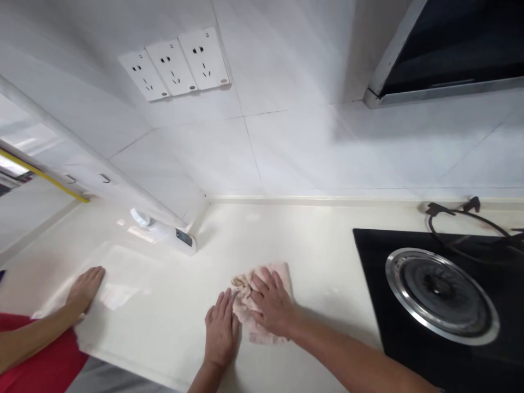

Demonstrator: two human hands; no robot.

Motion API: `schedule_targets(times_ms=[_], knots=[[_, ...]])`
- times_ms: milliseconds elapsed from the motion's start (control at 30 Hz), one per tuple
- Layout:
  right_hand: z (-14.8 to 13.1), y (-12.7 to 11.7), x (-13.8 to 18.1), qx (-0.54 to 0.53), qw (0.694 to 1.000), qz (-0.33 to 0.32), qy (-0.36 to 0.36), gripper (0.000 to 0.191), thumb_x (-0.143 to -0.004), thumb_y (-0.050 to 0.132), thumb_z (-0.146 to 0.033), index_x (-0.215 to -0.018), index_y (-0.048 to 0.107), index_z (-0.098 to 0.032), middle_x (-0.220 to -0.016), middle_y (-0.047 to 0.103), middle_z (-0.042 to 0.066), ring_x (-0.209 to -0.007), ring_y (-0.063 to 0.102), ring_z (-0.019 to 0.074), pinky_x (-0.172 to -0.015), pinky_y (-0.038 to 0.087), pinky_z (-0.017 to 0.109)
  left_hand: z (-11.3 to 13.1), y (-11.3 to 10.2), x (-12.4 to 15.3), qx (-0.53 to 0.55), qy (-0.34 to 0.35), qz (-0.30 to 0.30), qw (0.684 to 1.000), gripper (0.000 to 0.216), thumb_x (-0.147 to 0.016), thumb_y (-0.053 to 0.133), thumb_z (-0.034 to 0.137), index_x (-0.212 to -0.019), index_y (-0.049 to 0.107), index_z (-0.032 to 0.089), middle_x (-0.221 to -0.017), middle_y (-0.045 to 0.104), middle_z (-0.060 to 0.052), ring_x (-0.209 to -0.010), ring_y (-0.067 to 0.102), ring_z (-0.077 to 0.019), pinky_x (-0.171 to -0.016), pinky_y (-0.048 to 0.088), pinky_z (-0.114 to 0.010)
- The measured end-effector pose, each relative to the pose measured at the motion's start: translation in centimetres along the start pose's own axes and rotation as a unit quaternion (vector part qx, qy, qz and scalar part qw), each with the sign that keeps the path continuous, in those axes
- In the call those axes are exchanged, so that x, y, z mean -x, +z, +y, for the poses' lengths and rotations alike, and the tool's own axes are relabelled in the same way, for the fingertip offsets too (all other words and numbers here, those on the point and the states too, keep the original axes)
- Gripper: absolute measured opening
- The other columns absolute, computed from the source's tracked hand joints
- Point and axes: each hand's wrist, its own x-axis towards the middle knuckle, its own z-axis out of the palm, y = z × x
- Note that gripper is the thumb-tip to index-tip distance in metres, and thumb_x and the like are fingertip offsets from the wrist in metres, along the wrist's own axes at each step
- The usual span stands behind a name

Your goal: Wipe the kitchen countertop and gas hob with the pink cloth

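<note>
My left hand (85, 288) lies flat and open on the cream countertop (327, 256) at the far left, holding nothing; a red garment shows under its forearm. Near the counter's front edge, my right hand (221, 327) also rests palm down, fingers stretched out, its fingertips touching the left edge of a crumpled pinkish cloth (245, 297). Another person's hand (273, 303), on an arm reaching in from the lower right, presses down on that cloth.
A black hob (376, 284) with a round steel burner (442, 295) fills the right side, with a black pan support (462, 218) behind it. A small white device (180, 240) sits in the corner. Three wall sockets (176, 68) and a range hood (450, 49) are above.
</note>
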Motion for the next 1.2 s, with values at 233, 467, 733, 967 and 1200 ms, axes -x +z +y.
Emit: schedule_targets(times_ms=[233,467,733,967,1200], knots=[[8.7,-3.9,-0.1,0.061,0.990,-0.017,0.122,0.057,-0.100,0.042,-0.059,-0.148,0.055,-0.030,-0.171,0.031,0.003,-0.160,0.007,0.0345,-0.128,0.005,0.058,0.2,0.1,-0.1,-0.006,-0.010,0.010,1.000,0.046,-0.102,0.044,0.031,-0.146,0.055,0.020,-0.157,0.055,-0.011,-0.147,0.047,-0.0259,-0.114,0.034,-0.043],[20.3,-8.9,3.0,0.141,0.941,0.054,0.303,0.064,-0.103,0.025,-0.051,-0.150,0.053,-0.016,-0.169,0.033,0.013,-0.158,0.012,0.0420,-0.123,0.010,0.065,0.5,-0.1,-0.2,0.003,-0.021,0.004,1.000,0.046,-0.102,0.044,0.034,-0.145,0.058,0.021,-0.157,0.055,-0.011,-0.147,0.048,-0.0268,-0.115,0.036,-0.046],[16.2,-6.4,12.6,0.239,0.932,0.105,0.251,0.053,-0.103,0.037,-0.045,-0.132,0.067,-0.013,-0.155,0.054,0.014,-0.150,0.035,0.0379,-0.126,0.018,0.056,0.3,0.4,-0.2,0.000,-0.019,0.019,1.000,0.045,-0.102,0.045,0.032,-0.143,0.059,0.021,-0.158,0.054,-0.010,-0.148,0.047,-0.0267,-0.114,0.035,-0.045],[7.4,-0.7,24.3,0.285,0.940,0.179,0.056,0.043,-0.090,0.062,-0.050,-0.125,0.068,-0.027,-0.155,0.055,0.008,-0.150,0.036,0.0363,-0.124,0.021,0.054,0.2,0.5,-0.3,0.008,-0.020,0.021,1.000,0.046,-0.102,0.043,0.034,-0.144,0.059,0.022,-0.157,0.055,-0.010,-0.148,0.047,-0.0273,-0.114,0.036,-0.046],[6.6,-0.7,24.4,0.268,0.947,0.175,0.036,0.052,-0.083,0.066,-0.054,-0.129,0.067,-0.029,-0.159,0.051,0.009,-0.154,0.027,0.0399,-0.124,0.018,0.055,0.2,0.5,-0.4,0.000,-0.021,0.015,1.000,0.047,-0.103,0.041,0.034,-0.145,0.058,0.023,-0.157,0.055,-0.010,-0.147,0.048,-0.0271,-0.114,0.037,-0.047]])
